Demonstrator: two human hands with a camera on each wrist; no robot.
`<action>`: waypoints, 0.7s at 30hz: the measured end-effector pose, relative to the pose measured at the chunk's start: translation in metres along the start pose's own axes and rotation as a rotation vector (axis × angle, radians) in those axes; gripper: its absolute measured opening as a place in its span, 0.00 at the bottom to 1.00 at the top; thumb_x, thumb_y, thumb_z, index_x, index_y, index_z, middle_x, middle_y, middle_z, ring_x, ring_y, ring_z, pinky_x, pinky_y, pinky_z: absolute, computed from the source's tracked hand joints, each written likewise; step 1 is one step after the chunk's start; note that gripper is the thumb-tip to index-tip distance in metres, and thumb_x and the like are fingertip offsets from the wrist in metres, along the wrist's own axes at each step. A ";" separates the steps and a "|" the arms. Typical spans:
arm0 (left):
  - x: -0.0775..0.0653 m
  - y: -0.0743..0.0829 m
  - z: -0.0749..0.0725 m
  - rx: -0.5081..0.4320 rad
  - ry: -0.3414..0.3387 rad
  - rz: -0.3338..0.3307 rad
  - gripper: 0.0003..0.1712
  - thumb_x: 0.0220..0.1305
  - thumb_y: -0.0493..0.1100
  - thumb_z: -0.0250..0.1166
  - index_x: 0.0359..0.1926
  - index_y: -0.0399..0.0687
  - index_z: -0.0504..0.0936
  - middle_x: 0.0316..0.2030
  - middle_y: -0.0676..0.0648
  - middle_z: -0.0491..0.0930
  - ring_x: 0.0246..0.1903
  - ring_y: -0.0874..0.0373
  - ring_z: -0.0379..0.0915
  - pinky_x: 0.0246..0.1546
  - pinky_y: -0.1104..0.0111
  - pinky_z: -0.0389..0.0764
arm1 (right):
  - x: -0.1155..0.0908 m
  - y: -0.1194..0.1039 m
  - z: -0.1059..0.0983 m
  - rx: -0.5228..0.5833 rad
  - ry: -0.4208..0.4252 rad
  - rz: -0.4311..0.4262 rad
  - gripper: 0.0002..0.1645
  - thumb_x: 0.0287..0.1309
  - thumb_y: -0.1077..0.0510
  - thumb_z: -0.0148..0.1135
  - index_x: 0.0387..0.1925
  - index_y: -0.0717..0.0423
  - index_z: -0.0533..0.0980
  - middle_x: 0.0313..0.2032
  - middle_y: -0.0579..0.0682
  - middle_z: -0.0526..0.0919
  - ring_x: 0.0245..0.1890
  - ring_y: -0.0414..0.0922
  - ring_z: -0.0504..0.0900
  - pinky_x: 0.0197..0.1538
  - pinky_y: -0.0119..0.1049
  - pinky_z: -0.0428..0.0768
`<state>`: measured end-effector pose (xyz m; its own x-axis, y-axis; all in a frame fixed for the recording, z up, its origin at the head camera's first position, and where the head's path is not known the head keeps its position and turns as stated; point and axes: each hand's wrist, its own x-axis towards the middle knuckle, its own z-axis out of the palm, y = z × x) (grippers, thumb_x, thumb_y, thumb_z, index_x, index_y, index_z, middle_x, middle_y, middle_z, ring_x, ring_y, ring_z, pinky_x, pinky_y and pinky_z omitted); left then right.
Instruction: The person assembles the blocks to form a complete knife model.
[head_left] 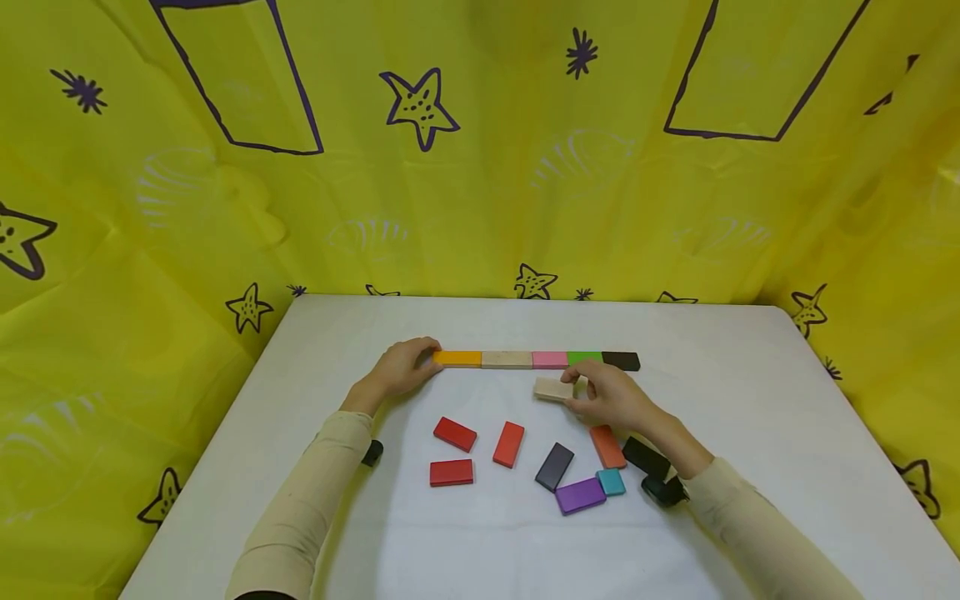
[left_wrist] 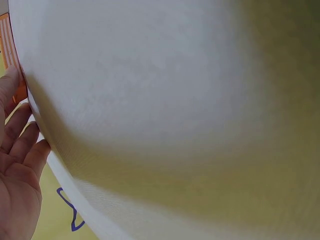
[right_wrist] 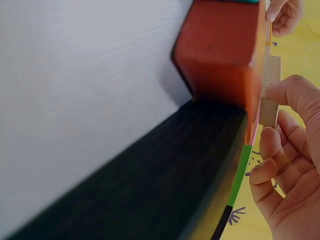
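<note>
A row of blocks runs across the far part of the table: orange (head_left: 459, 359), beige (head_left: 506, 360), pink (head_left: 550, 360), green (head_left: 584, 357) and black (head_left: 621, 361). My left hand (head_left: 403, 367) pinches the orange block's left end; in the left wrist view the thumb lies on the striped orange block (left_wrist: 9, 45). Just in front of the row, my right hand (head_left: 611, 393) holds a beige wooden block (head_left: 553, 389) between thumb and fingers. The right wrist view shows the same beige block (right_wrist: 272, 72) with the thumb against it.
Nearer the person lie several red blocks (head_left: 452, 472), an orange-red block (head_left: 607, 447), a dark grey block (head_left: 554, 467), a purple block (head_left: 581, 496), a teal block (head_left: 611, 482) and a black block (head_left: 647, 457). A yellow patterned sheet (head_left: 480, 208) hangs behind the white table (head_left: 337, 325).
</note>
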<state>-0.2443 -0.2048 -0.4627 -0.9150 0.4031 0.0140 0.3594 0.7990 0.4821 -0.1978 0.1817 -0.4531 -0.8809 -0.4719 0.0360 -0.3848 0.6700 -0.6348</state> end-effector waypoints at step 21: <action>0.001 0.000 0.001 0.009 -0.011 -0.016 0.19 0.73 0.46 0.64 0.59 0.41 0.78 0.57 0.41 0.81 0.57 0.45 0.75 0.67 0.51 0.72 | 0.020 -0.004 0.008 -0.071 0.006 -0.056 0.18 0.55 0.60 0.74 0.47 0.56 0.80 0.38 0.48 0.80 0.29 0.42 0.70 0.34 0.35 0.72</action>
<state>-0.2447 -0.2042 -0.4632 -0.9186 0.3953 -0.0029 0.3466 0.8091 0.4745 -0.2116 0.1652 -0.4557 -0.8590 -0.5065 0.0747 -0.4519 0.6816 -0.5755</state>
